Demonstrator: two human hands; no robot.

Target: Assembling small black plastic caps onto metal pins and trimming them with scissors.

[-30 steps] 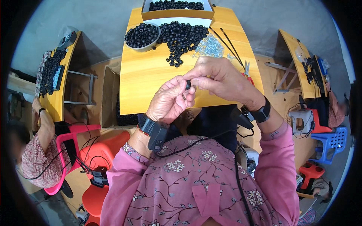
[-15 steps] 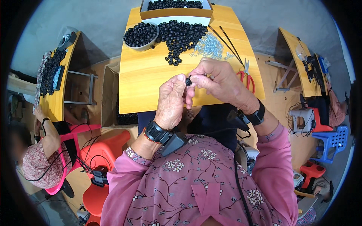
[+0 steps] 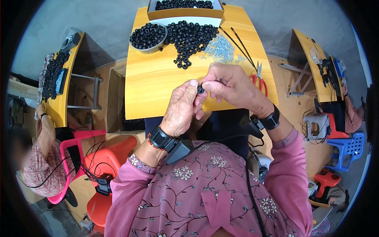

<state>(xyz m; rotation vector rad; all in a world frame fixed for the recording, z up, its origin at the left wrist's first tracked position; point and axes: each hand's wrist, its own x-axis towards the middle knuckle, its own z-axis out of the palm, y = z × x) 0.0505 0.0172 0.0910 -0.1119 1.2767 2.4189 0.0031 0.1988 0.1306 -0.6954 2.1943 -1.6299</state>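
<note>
A small round black piece [image 3: 200,90], ring-like with a hollow centre, sits between my hands just over the table's near edge. My left hand [image 3: 182,103] is closed and pinches it between thumb and fingers. Against its right side press the thumb and bent fingers of my right hand [image 3: 229,87], also closed; whatever they pinch is hidden. Farther off, a heap of like black pieces [image 3: 189,37] spreads over the wooden table [image 3: 158,87]. Beside it is a pile of tiny pale-blue clear bits [image 3: 221,49].
A round tub [image 3: 152,48] and a cardboard box [image 3: 185,15] hold more black pieces. Two dark thin sticks [image 3: 242,45] and red-handled scissors [image 3: 259,81] lie at the right. Red chairs [image 3: 100,205] and other people at side tables flank me; a cardboard carton [image 3: 116,94] stands at left.
The black piece has shifted slightly down and right and turned, so its hollow end shows more. Both hands stay closed around it, with a small shift of the right hand.
</note>
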